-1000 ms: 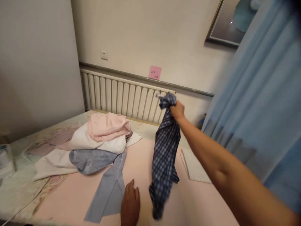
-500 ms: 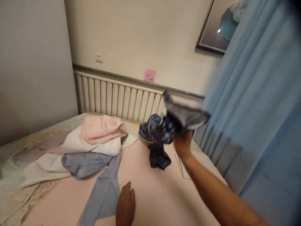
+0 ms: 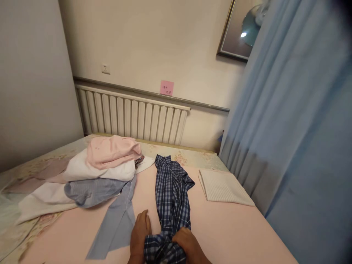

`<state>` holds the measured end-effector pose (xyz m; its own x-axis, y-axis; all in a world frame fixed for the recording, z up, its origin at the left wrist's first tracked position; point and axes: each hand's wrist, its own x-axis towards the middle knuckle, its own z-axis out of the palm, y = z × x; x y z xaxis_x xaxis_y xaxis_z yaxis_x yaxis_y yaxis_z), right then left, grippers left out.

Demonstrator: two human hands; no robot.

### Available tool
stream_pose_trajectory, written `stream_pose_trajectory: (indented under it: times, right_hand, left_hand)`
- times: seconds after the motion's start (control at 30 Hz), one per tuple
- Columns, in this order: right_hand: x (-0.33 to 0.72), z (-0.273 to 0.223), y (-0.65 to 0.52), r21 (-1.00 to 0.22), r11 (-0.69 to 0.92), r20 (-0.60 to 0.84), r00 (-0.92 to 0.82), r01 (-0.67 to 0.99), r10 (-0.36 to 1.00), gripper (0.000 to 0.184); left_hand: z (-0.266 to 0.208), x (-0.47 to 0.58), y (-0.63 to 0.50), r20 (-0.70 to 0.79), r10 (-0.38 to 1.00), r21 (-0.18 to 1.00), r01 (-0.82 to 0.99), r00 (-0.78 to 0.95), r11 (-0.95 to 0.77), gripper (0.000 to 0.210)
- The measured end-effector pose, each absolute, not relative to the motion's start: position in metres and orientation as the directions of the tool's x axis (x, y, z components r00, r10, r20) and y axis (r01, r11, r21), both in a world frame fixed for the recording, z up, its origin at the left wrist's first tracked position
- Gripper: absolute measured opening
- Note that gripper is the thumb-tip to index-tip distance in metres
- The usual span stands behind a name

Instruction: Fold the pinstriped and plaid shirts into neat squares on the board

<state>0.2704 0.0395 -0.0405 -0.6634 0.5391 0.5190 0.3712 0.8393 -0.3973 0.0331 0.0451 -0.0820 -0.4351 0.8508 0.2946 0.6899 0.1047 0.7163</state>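
Observation:
A dark blue plaid shirt lies lengthwise on the pink sheet, bunched and creased toward the near edge. My right hand is closed on the shirt's near right part, knuckles up. Just left of the shirt, my left hand has its fingers stretched forward, its wrist against a fold of the plaid cloth. Beyond that hand, a blue-grey garment trails from the heap at the left.
A heap of clothes at left has a light pink garment on top, over a white one. A folded cream striped cloth lies at right. Behind the bed stands a radiator; a blue curtain hangs at right.
The plaid shirt, held in the air by my right hand before, now lies on the sheet. My right hand has come down and back toward me. The folded striped cloth is now uncovered.

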Motion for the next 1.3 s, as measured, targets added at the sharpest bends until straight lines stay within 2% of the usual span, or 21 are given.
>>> stream_pose_trajectory:
  times: [0.23,0.4,0.5,0.6,0.7,0.8,0.9,0.97,1.03,1.13,1.23,1.3]
  right_hand:
    - [0.269,-0.06,0.035,-0.172,0.91,0.554,-0.727,0.378,0.407,0.022]
    - [0.274,-0.06,0.028,-0.151,0.898,0.499,-0.752,0.414,0.431,0.023]
    - [0.283,-0.057,0.025,-0.254,0.884,0.439,-0.767,0.394,0.468,0.028]
    - [0.294,-0.048,0.02,-0.496,0.802,0.359,-0.762,0.332,0.538,0.038]
    - [0.305,-0.035,0.016,-0.762,0.562,0.267,-0.635,0.322,0.725,0.038]
    - [0.313,-0.031,0.021,-0.914,0.227,0.128,-0.292,0.337,0.948,0.032]
    - [0.318,-0.043,0.035,-0.952,0.043,0.029,-0.05,0.303,0.998,0.025]
    - [0.319,-0.054,0.045,-0.967,-0.064,-0.066,0.001,0.247,0.998,0.028]
    - [0.319,-0.061,0.053,-0.971,-0.18,-0.181,0.01,0.155,0.983,0.035]
    - [0.315,-0.059,0.058,-0.961,-0.26,-0.263,-0.019,0.098,0.965,0.041]
    - [0.313,-0.049,0.058,-0.954,-0.238,-0.247,-0.028,0.181,0.969,0.039]
    - [0.312,-0.042,0.057,-0.944,-0.211,-0.224,-0.024,0.256,0.974,0.039]
  left_hand:
    - [-0.087,0.026,0.051,0.285,0.871,0.697,0.71,-0.401,0.098,0.039]
    - [-0.084,0.025,0.052,0.279,0.879,0.704,0.705,-0.387,0.087,0.039]
    - [-0.08,0.027,0.049,0.288,0.882,0.706,0.705,-0.373,0.068,0.038]
    - [-0.073,0.028,0.046,0.286,0.882,0.718,0.693,-0.374,0.061,0.037]
    - [-0.063,0.03,0.046,0.208,0.895,0.728,0.673,-0.395,0.128,0.037]
    - [-0.048,0.041,0.048,0.117,0.902,0.739,0.643,-0.415,0.2,0.039]
    - [-0.031,0.065,0.049,0.191,0.877,0.697,0.69,-0.44,0.195,0.044]
    - [-0.021,0.085,0.049,0.295,0.87,0.606,0.781,-0.395,0.15,0.041]
    - [-0.014,0.103,0.05,0.334,0.89,0.506,0.856,-0.309,0.107,0.036]
    - [-0.011,0.116,0.056,0.18,0.938,0.473,0.862,-0.297,0.182,0.027]
    - [-0.017,0.111,0.064,0.007,0.938,0.528,0.798,-0.346,0.291,0.016]
    - [-0.023,0.099,0.068,-0.029,0.931,0.575,0.756,-0.365,0.314,0.014]
